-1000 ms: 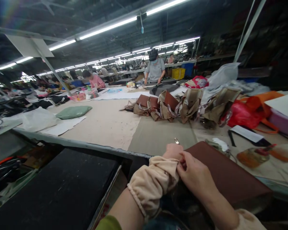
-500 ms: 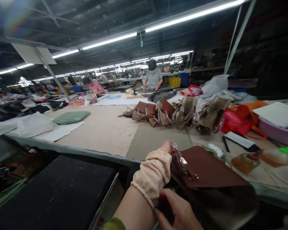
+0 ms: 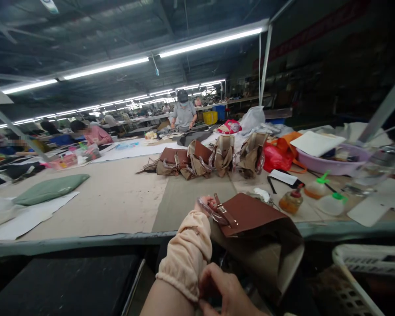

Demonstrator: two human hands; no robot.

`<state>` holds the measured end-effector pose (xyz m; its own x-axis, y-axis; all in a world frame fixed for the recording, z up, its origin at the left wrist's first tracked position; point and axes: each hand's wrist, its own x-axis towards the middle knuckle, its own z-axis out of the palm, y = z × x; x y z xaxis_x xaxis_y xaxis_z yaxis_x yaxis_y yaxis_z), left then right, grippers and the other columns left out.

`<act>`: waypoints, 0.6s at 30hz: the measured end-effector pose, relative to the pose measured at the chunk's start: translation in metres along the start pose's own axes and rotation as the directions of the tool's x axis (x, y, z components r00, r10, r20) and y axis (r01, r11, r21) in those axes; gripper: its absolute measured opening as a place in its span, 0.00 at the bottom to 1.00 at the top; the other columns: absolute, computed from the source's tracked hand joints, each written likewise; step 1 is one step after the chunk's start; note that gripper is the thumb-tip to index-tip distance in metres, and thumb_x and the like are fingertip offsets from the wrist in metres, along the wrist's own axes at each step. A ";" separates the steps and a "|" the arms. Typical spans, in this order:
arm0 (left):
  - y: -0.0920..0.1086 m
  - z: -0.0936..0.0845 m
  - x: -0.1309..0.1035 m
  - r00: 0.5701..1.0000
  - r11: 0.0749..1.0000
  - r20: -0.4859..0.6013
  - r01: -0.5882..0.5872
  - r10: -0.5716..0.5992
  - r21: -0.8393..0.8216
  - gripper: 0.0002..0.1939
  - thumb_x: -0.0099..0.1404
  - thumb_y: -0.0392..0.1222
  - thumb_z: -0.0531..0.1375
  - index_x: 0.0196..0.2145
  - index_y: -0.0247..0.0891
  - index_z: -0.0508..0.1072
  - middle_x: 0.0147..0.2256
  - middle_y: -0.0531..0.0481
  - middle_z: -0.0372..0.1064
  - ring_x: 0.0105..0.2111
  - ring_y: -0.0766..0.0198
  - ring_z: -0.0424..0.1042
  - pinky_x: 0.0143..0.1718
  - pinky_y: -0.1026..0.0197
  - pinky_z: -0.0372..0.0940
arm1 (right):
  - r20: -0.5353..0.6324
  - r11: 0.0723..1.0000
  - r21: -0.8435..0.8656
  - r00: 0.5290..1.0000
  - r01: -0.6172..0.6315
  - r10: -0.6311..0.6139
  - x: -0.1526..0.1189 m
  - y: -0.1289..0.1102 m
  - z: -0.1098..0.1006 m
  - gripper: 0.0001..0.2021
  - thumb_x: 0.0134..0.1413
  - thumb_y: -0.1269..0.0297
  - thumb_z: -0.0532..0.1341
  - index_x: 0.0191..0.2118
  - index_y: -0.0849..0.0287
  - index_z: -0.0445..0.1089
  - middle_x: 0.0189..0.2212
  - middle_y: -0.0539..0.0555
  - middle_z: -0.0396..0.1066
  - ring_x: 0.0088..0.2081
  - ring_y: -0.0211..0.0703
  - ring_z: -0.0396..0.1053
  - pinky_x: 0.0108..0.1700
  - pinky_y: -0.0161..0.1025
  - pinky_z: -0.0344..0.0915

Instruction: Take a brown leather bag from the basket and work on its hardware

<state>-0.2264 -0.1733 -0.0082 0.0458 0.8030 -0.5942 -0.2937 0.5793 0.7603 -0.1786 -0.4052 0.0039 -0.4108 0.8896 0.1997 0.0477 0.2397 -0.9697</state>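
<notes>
Your left hand (image 3: 204,204) is closed on the top edge of the brown bag (image 3: 250,215), where the strap and a bit of clear plastic wrapping sit; most of that hand hides behind its beige sleeve cover (image 3: 186,254), so only the knuckles show. The bag stands tilted at the near edge of the worktable (image 3: 125,206), brown flap uppermost, its tan body hanging below the table rim toward you.

Your right hand (image 3: 225,292) is low, just under the sleeve cover and left of the bag's lower body. Its fingers curl inward at the cuff, but the view is cut off there, so I cannot tell whether they pinch the fabric or merely rest against it.

Beyond the bag, further along the table, a row of brown and tan bags (image 3: 204,160) stands together. To the bag's right lie an amber bottle (image 3: 291,201) and two green-capped squeeze bottles (image 3: 325,197), with a lilac basin (image 3: 329,163) behind them. Well to the bag's left rests a green cushion (image 3: 51,188). A white plastic basket (image 3: 365,272) sits below the table rim, right of the bag.
</notes>
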 end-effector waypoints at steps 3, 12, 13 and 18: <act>0.001 0.003 -0.007 0.999 0.999 -0.032 0.014 -0.015 -0.034 0.14 0.66 0.44 0.57 0.47 0.34 0.69 0.42 0.46 0.69 0.35 0.64 0.71 0.34 0.58 0.70 | 0.133 0.975 0.221 0.991 -0.037 0.008 -0.001 0.000 0.000 0.12 0.38 0.71 0.62 0.31 0.58 0.60 0.25 0.47 0.66 0.25 0.33 0.64 0.28 0.29 0.61; 0.000 0.008 -0.019 0.999 1.000 0.042 0.014 -0.013 -0.019 0.13 0.69 0.40 0.52 0.27 0.33 0.65 0.21 0.56 0.64 0.15 0.77 0.62 0.24 0.70 0.67 | -0.016 0.995 -0.058 0.996 -0.087 0.086 -0.018 -0.019 -0.039 0.08 0.49 0.63 0.64 0.35 0.59 0.69 0.28 0.48 0.70 0.30 0.35 0.67 0.35 0.32 0.64; 0.000 0.008 -0.022 0.999 1.000 0.051 0.012 -0.011 -0.009 0.13 0.69 0.40 0.52 0.27 0.33 0.65 0.22 0.55 0.64 0.14 0.77 0.62 0.22 0.70 0.66 | -0.132 0.966 -0.232 0.987 -0.116 0.087 -0.025 -0.017 -0.053 0.04 0.51 0.65 0.62 0.33 0.58 0.69 0.28 0.48 0.70 0.30 0.35 0.66 0.36 0.33 0.63; -0.014 0.003 -0.038 0.993 0.997 0.117 -0.027 0.019 0.071 0.10 0.64 0.41 0.59 0.30 0.30 0.70 0.23 0.49 0.70 0.14 0.73 0.63 0.15 0.70 0.57 | -0.615 0.629 -0.590 0.787 -0.505 0.055 -0.060 0.017 -0.108 0.12 0.50 0.68 0.59 0.42 0.62 0.69 0.42 0.60 0.69 0.47 0.52 0.66 0.49 0.47 0.63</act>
<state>-0.2214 -0.2117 0.0044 0.1521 0.8245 -0.5451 -0.2262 0.5659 0.7928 -0.0550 -0.4127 -0.0096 0.2389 0.9523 0.1901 0.7752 -0.0691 -0.6280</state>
